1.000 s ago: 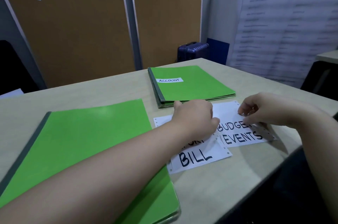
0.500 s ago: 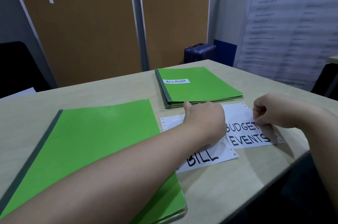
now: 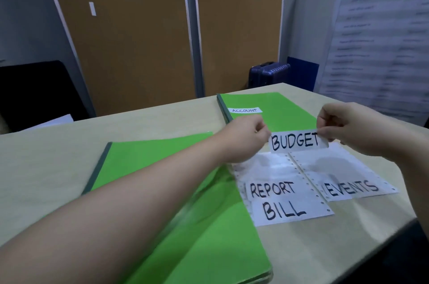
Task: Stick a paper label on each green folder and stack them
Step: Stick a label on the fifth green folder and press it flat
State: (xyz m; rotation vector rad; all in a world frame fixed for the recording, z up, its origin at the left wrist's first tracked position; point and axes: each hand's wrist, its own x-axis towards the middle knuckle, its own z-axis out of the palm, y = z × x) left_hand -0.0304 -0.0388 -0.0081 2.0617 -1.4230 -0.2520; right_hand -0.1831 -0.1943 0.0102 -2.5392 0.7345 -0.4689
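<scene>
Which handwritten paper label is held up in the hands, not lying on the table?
The BUDGET label: the left hand and right hand pinch its two ends in the air. REPORT, BILL and EVENTS lie flat on the table.

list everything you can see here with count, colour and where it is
BUDGET label: 1, white, held above the sheets
label sheets: 2, white, on the table right of the near folder, bearing REPORT, BILL, EVENTS
near folder: 1, green, unlabelled, front left of table
folder stack: 1, green, far side of table
ACCOUNT label: 1, white, on the stack's top folder
table: 1, beige
suitcase: 1, dark blue, behind the table
pinboards: 2, brown, background
left hand: pinches the BUDGET label's left end
right hand: pinches its right end
</scene>
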